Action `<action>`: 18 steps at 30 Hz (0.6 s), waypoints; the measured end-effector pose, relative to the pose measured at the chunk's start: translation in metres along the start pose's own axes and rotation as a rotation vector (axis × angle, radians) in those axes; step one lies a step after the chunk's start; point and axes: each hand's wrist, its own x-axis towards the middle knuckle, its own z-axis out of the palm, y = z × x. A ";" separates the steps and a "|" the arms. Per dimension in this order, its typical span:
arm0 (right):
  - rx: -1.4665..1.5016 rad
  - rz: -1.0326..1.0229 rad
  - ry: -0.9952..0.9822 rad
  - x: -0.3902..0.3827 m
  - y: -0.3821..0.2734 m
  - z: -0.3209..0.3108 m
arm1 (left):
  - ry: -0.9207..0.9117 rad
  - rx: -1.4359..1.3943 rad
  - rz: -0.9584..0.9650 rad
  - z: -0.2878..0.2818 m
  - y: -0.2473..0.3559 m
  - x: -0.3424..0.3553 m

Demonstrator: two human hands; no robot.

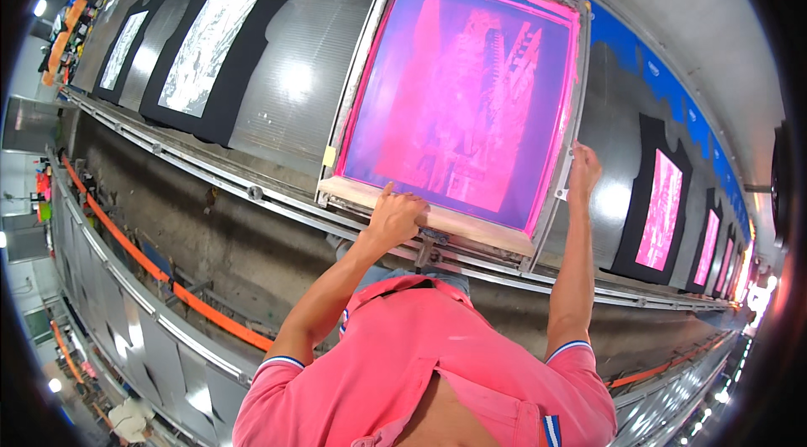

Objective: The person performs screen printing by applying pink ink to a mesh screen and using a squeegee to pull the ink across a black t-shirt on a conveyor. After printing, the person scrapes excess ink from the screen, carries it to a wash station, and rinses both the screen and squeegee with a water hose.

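Observation:
A screen-printing screen (466, 94), coated pink and violet in a metal frame, lies over the long grey printing table (286, 69). My left hand (399, 213) grips the wooden strip (487, 230) along the screen's near edge, fingers curled on it. My right hand (586, 163) is closed on the frame's right side (572, 115). To the left lie black shirts (223, 128) with white prints (206, 52); to the right, black shirts (626, 254) carry pink prints (660, 203).
A metal rail (197, 162) runs along the table's near edge, over a walkway (143, 186). A second row of sloped metal boards (134, 304) with an orange bar (168, 276) lies at the lower left. Colourful items (80, 6) stand at the far left end.

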 end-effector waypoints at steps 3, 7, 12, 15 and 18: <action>-0.050 0.012 -0.031 -0.025 -0.070 0.045 | 0.164 -0.030 0.018 -0.014 -0.057 -0.021; -0.060 -0.358 0.103 -0.052 -0.096 0.107 | 0.180 -0.022 0.045 -0.055 -0.138 -0.049; -0.031 -0.205 0.020 -0.083 -0.137 0.190 | 0.279 -0.056 0.103 -0.108 -0.230 -0.076; -0.019 -0.248 -0.082 -0.120 -0.183 0.259 | 0.326 -0.048 0.048 -0.151 -0.291 -0.104; -0.006 -0.230 -0.040 -0.130 -0.194 0.322 | 0.221 0.025 0.032 -0.187 -0.346 -0.101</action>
